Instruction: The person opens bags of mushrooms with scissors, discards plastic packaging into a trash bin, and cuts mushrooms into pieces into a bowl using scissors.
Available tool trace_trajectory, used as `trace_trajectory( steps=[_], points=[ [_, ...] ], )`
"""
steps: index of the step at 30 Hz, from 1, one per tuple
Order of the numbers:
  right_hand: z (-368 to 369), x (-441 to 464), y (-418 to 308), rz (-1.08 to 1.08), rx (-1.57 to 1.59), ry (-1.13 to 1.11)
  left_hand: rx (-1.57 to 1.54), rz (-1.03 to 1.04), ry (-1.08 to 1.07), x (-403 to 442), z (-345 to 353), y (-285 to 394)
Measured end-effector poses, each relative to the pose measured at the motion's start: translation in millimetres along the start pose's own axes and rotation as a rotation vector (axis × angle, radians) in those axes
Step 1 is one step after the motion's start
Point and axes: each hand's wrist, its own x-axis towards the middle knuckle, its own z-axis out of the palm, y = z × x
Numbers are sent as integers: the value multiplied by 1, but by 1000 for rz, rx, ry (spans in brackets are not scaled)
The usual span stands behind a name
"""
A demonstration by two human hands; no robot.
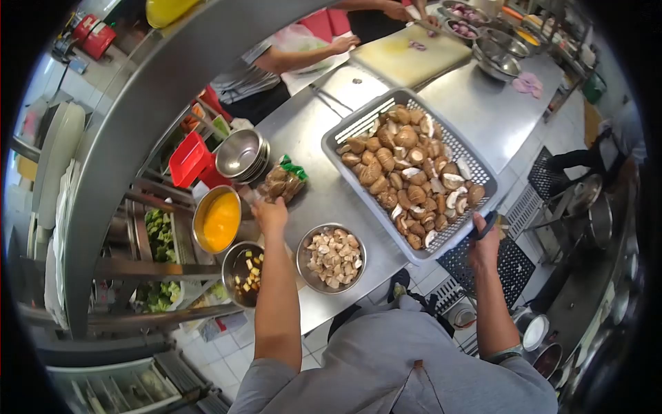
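Observation:
My left hand (pixel 271 215) has its fingers closed on the near end of a clear plastic bag of brown mushrooms (pixel 283 182) with green print, lying on the steel table. My right hand (pixel 485 241) is closed around a dark-handled tool (pixel 487 224) beside the near right corner of a grey plastic basket (pixel 408 252). The tool's blade or tip cannot be made out. Whole and cut shiitake mushrooms (pixel 407 162) fill the basket. Between my arms, a steel bowl (pixel 302 265) holds chopped pale mushroom pieces (pixel 334 258).
Left of my forearm are a bowl of orange liquid (pixel 221 219), a bowl of cubed vegetables (pixel 248 270) and stacked steel bowls (pixel 240 155). A steel shelf edge (pixel 124 131) curves over the left side. Across the table, other people's hands (pixel 396 10) work near a cutting board (pixel 410 55).

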Motion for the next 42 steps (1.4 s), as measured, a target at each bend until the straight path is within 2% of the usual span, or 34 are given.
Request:
trace_trajectory(
  steps=[1, 2, 3, 4, 5, 7, 8, 10, 11, 13, 14, 15, 17, 18, 19, 21, 22, 24, 25, 26, 27, 28, 30, 31, 33, 34, 36, 39, 41, 42],
  points=[
    [-7, 5, 0, -12, -69, -11, -88, -145, -10, 19, 17, -5],
    [-14, 2, -4, -10, -144, -39, -375, -345, 40, 23, 20, 3],
    [-21, 2, 0, -104, -186, 8, -657, -550, 79, 21, 20, 12],
    [-27, -3, 0, -162, -159, 48, -545, -642, 50, 8, -8, 41],
    [-33, -9, -1, -217, -135, 81, -652, -687, 95, 21, 7, 34],
    [-38, -30, -12, -228, -106, 115, -1145, -748, -10, 29, 17, 30],
    [-38, -42, -17, -215, -80, 137, -1148, -734, -30, 31, 20, 26],
    [-38, -61, -23, -228, -64, 123, -1381, -776, -116, 35, 21, 26],
    [-36, -71, -25, -231, -59, 89, -1375, -761, -141, 41, 21, 29],
    [-31, -85, -24, -224, -48, 88, -1300, -1008, -185, 44, 10, 36],
    [-30, -88, -21, -223, -80, 45, -1291, -1033, -212, 46, 4, 40],
    [-27, -90, -19, -220, -112, -1, -1286, -1024, -219, 51, 1, 41],
    [-18, -98, -18, -216, -108, -22, -1280, -531, -237, 61, -6, 43],
    [-13, -102, -18, -197, -117, -51, -1287, -310, -237, 42, -37, 68],
    [-10, -104, -18, -179, -127, -83, -1284, -303, -242, 41, -47, 72],
    [-7, -107, -16, -176, -131, -94, -729, 141, -197, 44, -65, 77],
    [-3, -113, -20, -148, -132, -133, -726, 148, -194, 26, -89, 96],
    [2, -124, -30, -111, -176, -252, -1219, 78, -409, -46, -138, 156],
    [5, -130, -35, -109, -177, -257, -1149, 46, -439, -64, -141, 168],
    [8, -136, -41, -39, -151, -435, -1079, 15, -468, -82, -137, 178],
    [10, -140, -43, 34, -123, -610, -1109, 149, -442, -102, -119, 188],
    [10, -143, -43, 131, -136, -728, -1085, 92, -482, -124, -103, 201],
    [15, -150, -36, 199, -198, -874, -1091, 219, -578, -152, -52, 211],
    [16, -153, -29, 243, -217, -914, -1089, 213, -585, -152, -29, 203],
    [13, -158, -17, 321, -227, -917, -657, 401, -703, -155, -3, 193],
    [10, -158, -8, 377, -236, -914, -656, 396, -707, -157, -3, 188],
    [10, -160, 2, 436, -274, -934, -862, 152, -790, -158, -14, 169],
    [17, -150, 30, 454, -401, -968, -885, 34, -931, -153, -33, 152],
    [38, -146, 31, 482, -351, -951, -887, -11, -905, -162, -41, 155],
    [44, -140, 40, 485, -321, -941, -812, 35, -856, -164, -43, 153]
  ],
)
